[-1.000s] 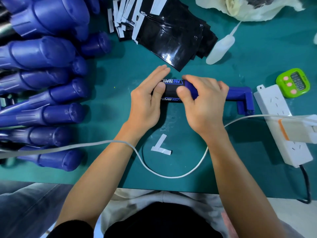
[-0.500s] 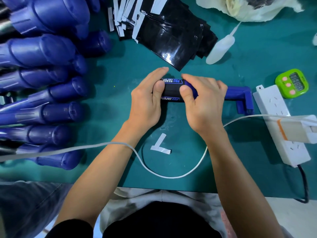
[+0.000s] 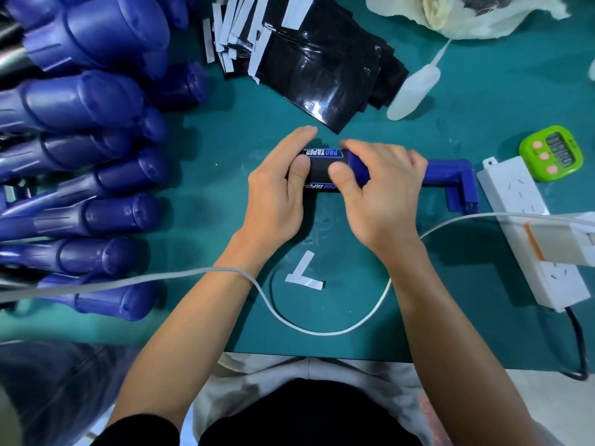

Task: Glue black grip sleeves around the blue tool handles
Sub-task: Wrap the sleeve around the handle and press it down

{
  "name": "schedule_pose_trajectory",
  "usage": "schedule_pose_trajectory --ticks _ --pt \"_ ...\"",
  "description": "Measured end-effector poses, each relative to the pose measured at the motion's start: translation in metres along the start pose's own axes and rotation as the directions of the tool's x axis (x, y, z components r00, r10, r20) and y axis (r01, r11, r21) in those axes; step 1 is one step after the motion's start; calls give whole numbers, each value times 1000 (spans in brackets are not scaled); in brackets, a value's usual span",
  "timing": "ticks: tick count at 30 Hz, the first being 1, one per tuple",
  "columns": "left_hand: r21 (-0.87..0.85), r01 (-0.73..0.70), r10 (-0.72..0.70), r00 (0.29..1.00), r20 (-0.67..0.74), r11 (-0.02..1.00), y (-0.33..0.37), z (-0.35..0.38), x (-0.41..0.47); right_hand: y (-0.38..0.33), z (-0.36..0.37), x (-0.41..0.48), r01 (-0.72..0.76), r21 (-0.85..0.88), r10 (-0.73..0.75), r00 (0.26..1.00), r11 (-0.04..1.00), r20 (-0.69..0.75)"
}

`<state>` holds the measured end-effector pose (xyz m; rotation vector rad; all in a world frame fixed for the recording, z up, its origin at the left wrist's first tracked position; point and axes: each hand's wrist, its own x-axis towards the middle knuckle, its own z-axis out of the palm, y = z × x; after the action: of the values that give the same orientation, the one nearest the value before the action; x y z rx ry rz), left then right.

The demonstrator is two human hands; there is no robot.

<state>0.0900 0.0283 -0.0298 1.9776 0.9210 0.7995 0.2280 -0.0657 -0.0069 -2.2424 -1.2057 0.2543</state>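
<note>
A: What takes up the most room?

B: The green counter point(image 3: 450, 300). After that comes a pile point(image 3: 80, 101) of blue handles along its left side, butt ends pointing toward the middle.

A: And at the far edge?

B: A stack point(image 3: 322, 75) of glossy black sleeves, fanned out, with white strips along their edges. To its right is a crumpled white cloth point(image 3: 467, 17).

A: On the right?

B: A white power strip point(image 3: 518, 201) lying at an angle, with an adapter plugged in. A white cable point(image 3: 322, 331) runs from there in a loop near the front edge and passes over the left wrist.

A: Where's the work itself?

B: Mid-counter. One handle point(image 3: 450, 175) lies crosswise, its angled blue end pointing right, near the strip. A black sleeve point(image 3: 322, 169) printed "PRO TAPER" is wrapped round its left part.

A: The hands?

B: The left hand point(image 3: 277, 201) grips the sleeved end, thumb on the near side and fingers over the far side. The right hand point(image 3: 383, 194) curls over the handle just beside it, thumb pressing on the sleeve.

A: Small things?

B: A green timer point(image 3: 552, 152) beyond the strip, a white squeeze bottle point(image 3: 413, 91) touching the stack, and two paper strips point(image 3: 304, 275) lying in a T inside the cable loop.
</note>
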Motion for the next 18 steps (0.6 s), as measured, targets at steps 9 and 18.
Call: schedule_pose_trajectory --ticks 9,18 --pt "37 -43 41 999 32 998 -1 0 0 4 -3 -1 60 43 -61 998 997 6" --pt "33 33 -33 999 3 999 3 4 2 3 -4 -1 57 13 -58 998 998 23"
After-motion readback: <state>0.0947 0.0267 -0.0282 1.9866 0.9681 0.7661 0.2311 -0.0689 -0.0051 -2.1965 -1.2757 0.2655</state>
